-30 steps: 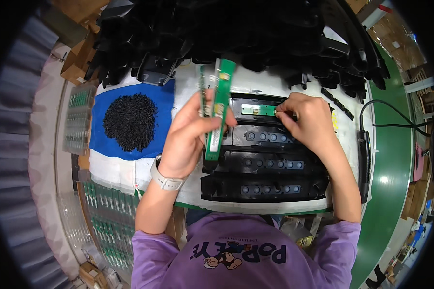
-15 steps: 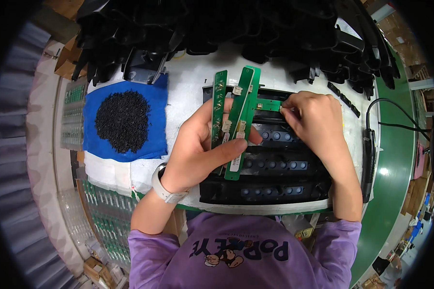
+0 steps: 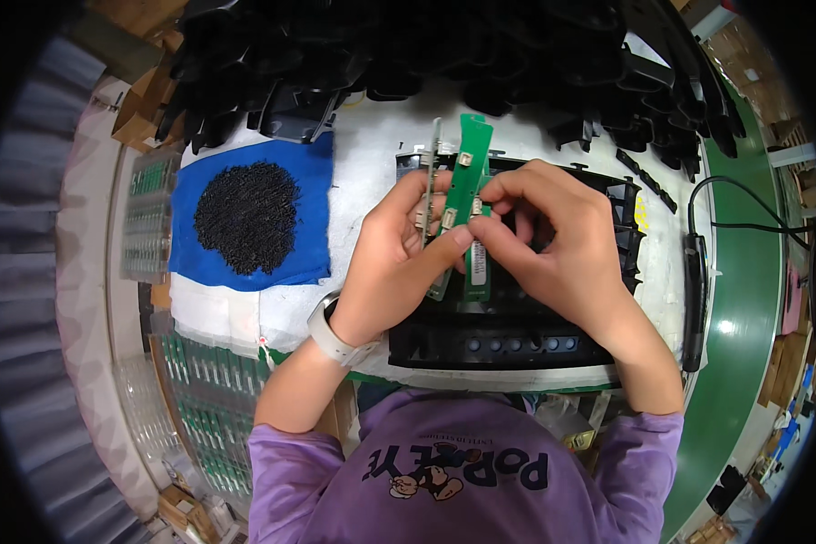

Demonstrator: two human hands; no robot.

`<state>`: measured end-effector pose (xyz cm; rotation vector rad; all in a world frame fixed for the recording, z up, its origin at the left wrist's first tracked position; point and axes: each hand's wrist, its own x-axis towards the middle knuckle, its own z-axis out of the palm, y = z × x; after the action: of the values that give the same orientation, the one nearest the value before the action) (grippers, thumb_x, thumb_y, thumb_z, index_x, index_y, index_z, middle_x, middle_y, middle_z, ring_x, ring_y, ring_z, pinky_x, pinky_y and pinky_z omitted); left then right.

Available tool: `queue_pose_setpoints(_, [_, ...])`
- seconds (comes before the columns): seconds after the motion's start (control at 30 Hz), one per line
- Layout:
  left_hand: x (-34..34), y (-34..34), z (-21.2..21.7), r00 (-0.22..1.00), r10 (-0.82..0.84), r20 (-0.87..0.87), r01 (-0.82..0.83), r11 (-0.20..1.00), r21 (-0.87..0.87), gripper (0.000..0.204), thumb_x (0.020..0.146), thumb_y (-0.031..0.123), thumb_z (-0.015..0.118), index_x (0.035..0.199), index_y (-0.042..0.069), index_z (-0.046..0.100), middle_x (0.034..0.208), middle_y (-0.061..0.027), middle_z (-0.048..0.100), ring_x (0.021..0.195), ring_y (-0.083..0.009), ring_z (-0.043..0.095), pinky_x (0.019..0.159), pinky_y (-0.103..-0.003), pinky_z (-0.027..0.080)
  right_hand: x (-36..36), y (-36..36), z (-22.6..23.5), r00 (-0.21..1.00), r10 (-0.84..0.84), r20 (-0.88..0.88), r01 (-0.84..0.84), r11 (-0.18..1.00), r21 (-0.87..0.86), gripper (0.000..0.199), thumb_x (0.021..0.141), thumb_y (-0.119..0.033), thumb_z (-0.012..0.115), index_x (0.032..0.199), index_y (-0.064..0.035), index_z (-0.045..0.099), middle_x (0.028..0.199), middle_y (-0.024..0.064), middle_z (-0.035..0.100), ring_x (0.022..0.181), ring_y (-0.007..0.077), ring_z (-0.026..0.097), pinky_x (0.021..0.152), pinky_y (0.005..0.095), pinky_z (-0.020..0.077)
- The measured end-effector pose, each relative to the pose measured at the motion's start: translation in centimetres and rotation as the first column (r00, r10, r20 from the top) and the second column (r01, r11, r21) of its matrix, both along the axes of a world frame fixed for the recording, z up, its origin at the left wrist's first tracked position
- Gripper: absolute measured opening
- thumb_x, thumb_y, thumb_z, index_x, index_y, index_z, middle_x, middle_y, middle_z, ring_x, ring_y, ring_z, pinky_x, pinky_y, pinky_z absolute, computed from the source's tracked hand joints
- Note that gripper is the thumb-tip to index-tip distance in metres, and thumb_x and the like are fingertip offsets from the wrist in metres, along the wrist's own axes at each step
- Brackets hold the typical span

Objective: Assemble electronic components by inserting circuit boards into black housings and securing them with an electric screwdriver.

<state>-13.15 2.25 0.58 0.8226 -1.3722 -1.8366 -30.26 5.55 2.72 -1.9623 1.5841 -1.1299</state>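
Observation:
Several narrow green circuit boards (image 3: pixel 470 168) with small white connectors stand fanned in my left hand (image 3: pixel 385 267), which is closed around them, thumb across the front. One board in the bunch is turned edge-on. My right hand (image 3: pixel 567 240) has thumb and forefinger pinched on the right edge of the boards, beside a white connector. The fingertips partly hide what they grip. Under both hands lies a black plastic housing (image 3: pixel 517 326) with a row of round bluish buttons along its near part; the hands cover much of it.
A blue cloth (image 3: pixel 315 245) at the left bears a heap of small black parts (image 3: pixel 245 218). Black plastic housings (image 3: pixel 408 54) are piled along the far side. A black pen-like tool (image 3: pixel 694 299) with a cable lies at the right. Trays of boards (image 3: pixel 204 390) stand lower left.
My right hand has moved left from a small green board at the housing to the boards in my left hand. The boards have turned in my left hand, and the view has shifted slightly.

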Motion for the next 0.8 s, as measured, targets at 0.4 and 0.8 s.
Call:
queue_pose_setpoints(0.4, [-0.4, 0.5, -0.3, 0.996, -0.008, -0.089, 0.003, 0.998, -0.058, 0.031, 0.088, -0.002, 0.055, 0.117, -0.005, 0.045, 0.101, -0.0121, 0.062, 0.082, -0.0157, 0.065, 0.064, -0.023, 0.052, -2.1, 0.2, -0.1, 0.978, -0.128, 0.167, 0.119, 0.991, 0.063, 0.005, 0.070, -0.003, 0.067, 0.073, 0.0009, 0.067, 0.065, 0.0028, 0.058, 0.052, 0.0063, 0.046, 0.048, 0.0206, 0.0354])
queue_pose_setpoints(0.8, [0.4, 0.0, 0.0, 0.977, 0.183, -0.112, -0.174, 0.981, 0.086, 0.027, 0.087, 0.004, 0.056, 0.114, -0.003, 0.053, 0.097, -0.0107, 0.064, 0.058, -0.0123, 0.057, 0.047, -0.023, 0.042, -5.8, 3.6, -2.3, 0.929, 0.084, -0.362, -0.073, 0.996, 0.043, 0.012, 0.068, 0.002, 0.070, 0.079, -0.0009, 0.067, 0.069, 0.0067, 0.052, 0.057, 0.0195, 0.054, 0.050, 0.0276, 0.0428])
